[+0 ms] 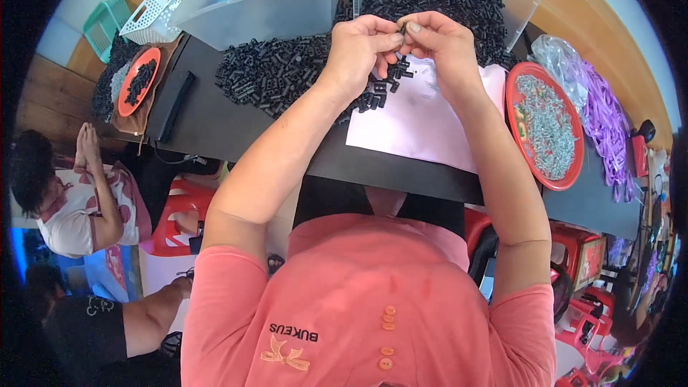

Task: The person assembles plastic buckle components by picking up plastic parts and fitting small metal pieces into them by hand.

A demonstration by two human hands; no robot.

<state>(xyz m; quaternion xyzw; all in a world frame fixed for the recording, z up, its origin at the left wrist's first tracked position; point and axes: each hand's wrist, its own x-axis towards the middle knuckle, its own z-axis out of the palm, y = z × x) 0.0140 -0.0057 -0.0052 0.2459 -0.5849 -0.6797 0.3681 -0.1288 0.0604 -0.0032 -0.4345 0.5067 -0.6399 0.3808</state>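
My left hand (362, 46) and my right hand (446, 44) meet fingertip to fingertip above the table. Both are closed in a pinch round a small black plastic piece (403, 29), mostly hidden by the fingers. Beneath them lies a pale pink sheet (401, 132) with a few loose black pieces at its upper left. A large heap of small black plastic pieces (276, 75) spreads left of it, partly behind my left forearm. On the right, a red tray (513, 111) holds many small silvery metal parts (550, 129) that look like screws.
Behind my hands stand a clear bin (527, 0) full of black pieces and another clear bin (265, 18). An orange plate (127, 108), a black pouch-like object (175, 104) and baskets (152, 11) lie left. Purple straps (605, 118) lie right. Two people sit at left.
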